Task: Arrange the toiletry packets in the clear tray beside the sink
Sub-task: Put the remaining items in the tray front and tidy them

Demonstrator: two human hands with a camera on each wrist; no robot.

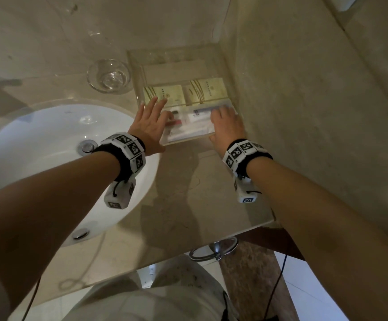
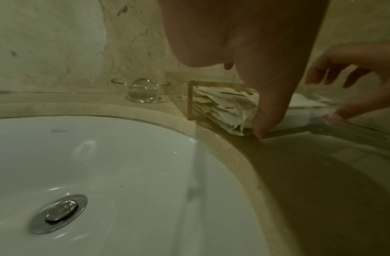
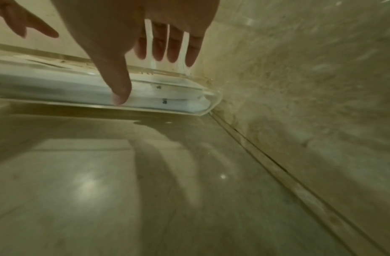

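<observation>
Now both hands are at the near end of the clear tray [image 1: 132,66], which stands on the marble desk [image 1: 188,193] in the corner, between the sink [image 1: 37,140] and the side wall. The left hand [image 1: 150,122] has its fingers nearly straight and spread over the packets, with the thumb against the near wall of the tray. The right hand [image 1: 226,122] lies the same way, fingers flat on top and thumb at the front edge. Neither hand grips a packet; I judge they press and square the stack so it sits even.

Inside the tray, two cream packets [image 1: 167,96] with gold lines lie side by side in the middle. Nearer, under the fingers, are white packets [image 1: 188,126] stacked in layers, one with a red mark. The far part of the tray looks bare. A small glass bowl [image 1: 108,76] stands just beside the tray.
</observation>
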